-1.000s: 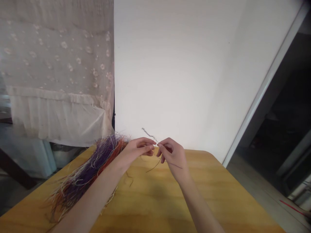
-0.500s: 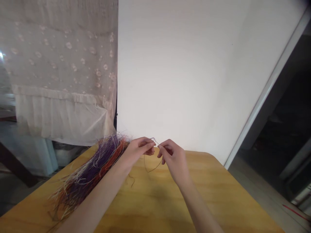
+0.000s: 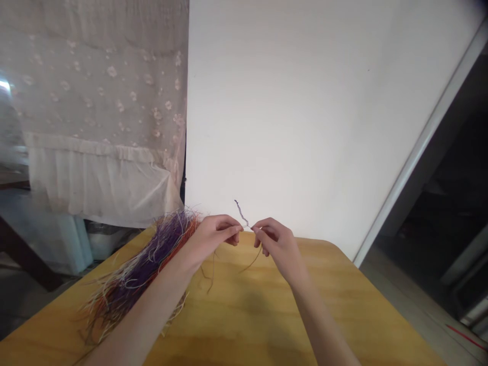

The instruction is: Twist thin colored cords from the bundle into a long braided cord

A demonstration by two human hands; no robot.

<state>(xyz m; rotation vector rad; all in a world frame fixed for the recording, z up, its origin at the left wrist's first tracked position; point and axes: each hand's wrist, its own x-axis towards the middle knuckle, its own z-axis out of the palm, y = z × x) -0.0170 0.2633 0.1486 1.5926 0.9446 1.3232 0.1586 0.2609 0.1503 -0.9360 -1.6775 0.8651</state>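
Desk (image 3: 229, 325), one: yellow-brown wood-grain top, horizontal banding, far right corner rounded; soft dark shadow falling across the middle.

On it, bundle of loose strands (image 3: 152, 259), one: laid slantwise along the left side, from near the far edge toward the near left. Colours purple, orange and off-white. Both ends frayed, pale strands straying over the outside; right flank partly hidden.
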